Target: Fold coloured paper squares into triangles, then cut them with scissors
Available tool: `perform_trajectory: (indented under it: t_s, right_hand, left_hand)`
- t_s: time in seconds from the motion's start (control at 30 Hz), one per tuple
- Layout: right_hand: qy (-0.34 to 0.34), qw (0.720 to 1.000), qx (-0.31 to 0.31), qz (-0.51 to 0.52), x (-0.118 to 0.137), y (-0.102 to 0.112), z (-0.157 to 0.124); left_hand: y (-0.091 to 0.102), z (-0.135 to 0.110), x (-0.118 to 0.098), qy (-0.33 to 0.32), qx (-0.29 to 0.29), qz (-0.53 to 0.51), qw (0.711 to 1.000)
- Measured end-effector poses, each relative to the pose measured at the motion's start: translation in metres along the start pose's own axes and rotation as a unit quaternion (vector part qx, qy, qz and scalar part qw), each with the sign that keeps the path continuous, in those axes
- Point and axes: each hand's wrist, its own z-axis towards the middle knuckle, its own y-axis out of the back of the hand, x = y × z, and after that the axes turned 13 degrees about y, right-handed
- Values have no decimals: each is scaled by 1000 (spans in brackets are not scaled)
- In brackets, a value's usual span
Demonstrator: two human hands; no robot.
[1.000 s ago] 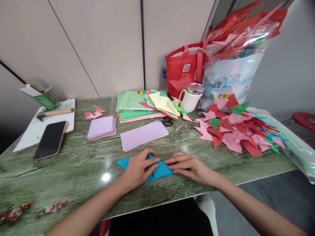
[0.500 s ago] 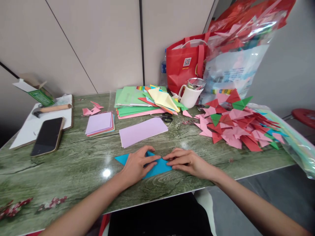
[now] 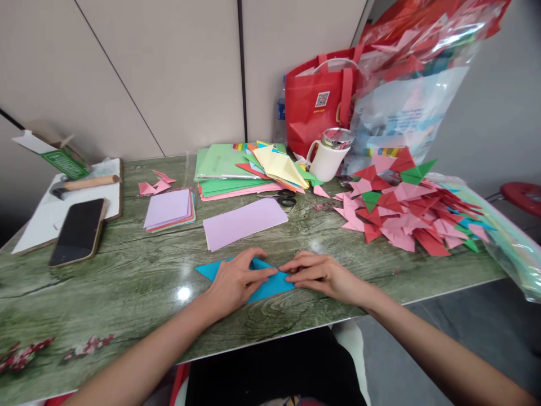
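Observation:
A folded blue paper (image 3: 270, 286) lies flat on the green table (image 3: 127, 282) near its front edge. My left hand (image 3: 234, 279) rests on the paper's left half, fingers stretched out and pressing down on it. My right hand (image 3: 321, 275) lies at the paper's right tip, its fingers laid flat and touching the fold. The two hands' fingertips nearly meet over the middle of the paper. Part of the paper is hidden under my left hand.
Beyond the hands lie a lilac sheet (image 3: 243, 222), a small stack of square papers (image 3: 169, 210), scissors (image 3: 286, 198) and a pile of coloured sheets (image 3: 236, 175). A heap of folded triangles (image 3: 406, 214) is at right, a white mug (image 3: 327, 160) and red bag (image 3: 316, 107) behind, a phone (image 3: 78, 231) at left.
Both hands stay on the blue paper, pressing it. The view has tilted slightly, so everything sits a little higher in the picture.

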Motion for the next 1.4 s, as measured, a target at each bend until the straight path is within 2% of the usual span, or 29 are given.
perform_trajectory:
  t_s: [0.43,1.4]
  right_hand:
    - [2,1000,3,-12,2,0,1]
    - [-6,1000,14,-11,3,2,2]
  left_hand:
    - [9,2,0,16,47,-98,994]
    - [11,2,0,1,61,-83,995]
